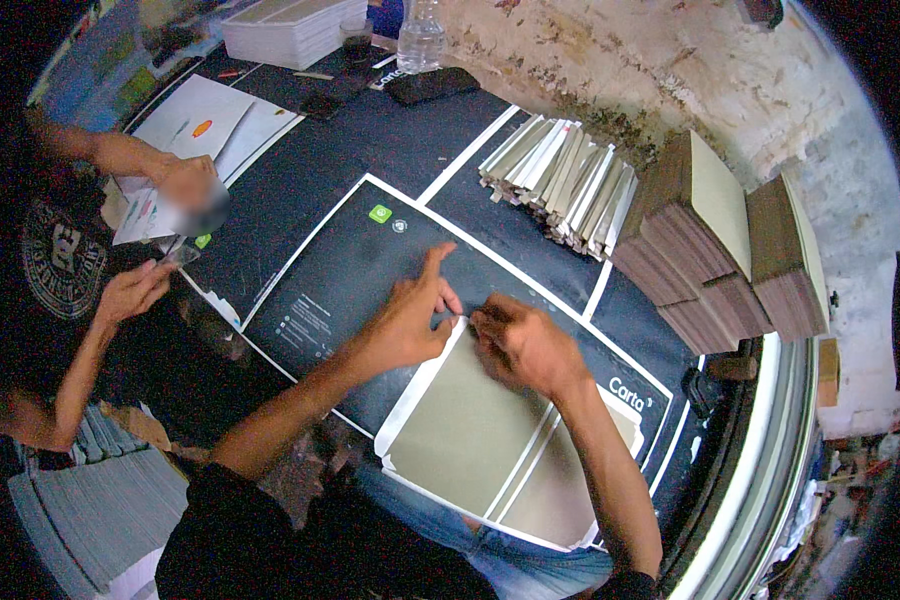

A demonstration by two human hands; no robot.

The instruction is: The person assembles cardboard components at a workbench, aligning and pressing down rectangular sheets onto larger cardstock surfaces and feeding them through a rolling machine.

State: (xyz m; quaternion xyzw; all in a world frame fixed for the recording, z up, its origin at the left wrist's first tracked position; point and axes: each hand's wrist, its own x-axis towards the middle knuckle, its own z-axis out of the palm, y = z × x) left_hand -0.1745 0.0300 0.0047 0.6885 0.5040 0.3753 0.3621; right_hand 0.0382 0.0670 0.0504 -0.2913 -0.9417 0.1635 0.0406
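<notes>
Both forearms come up from the lower edge and meet over the flat grey board sheet [470,430], which lies white-edged right beneath the wrists. The left hand [410,320] rests at the sheet's top corner, forefinger stretched straight up and away, the other fingers curled and pinching the white edge. The right hand [520,345] sits just beside it, nearly touching, fingers bent down and nipping that same top edge. Under the sheet lies the table [390,150], covered in dark printed sheets with white borders. Beyond the hands lies a fanned row of folded grey strips [560,185]; out past the right hand stand stacks of brown boards [710,250] against a peeling wall. Far beyond the left hand, another person's hands [135,290] work over white papers, with a clear bottle [420,35] farthest off.
</notes>
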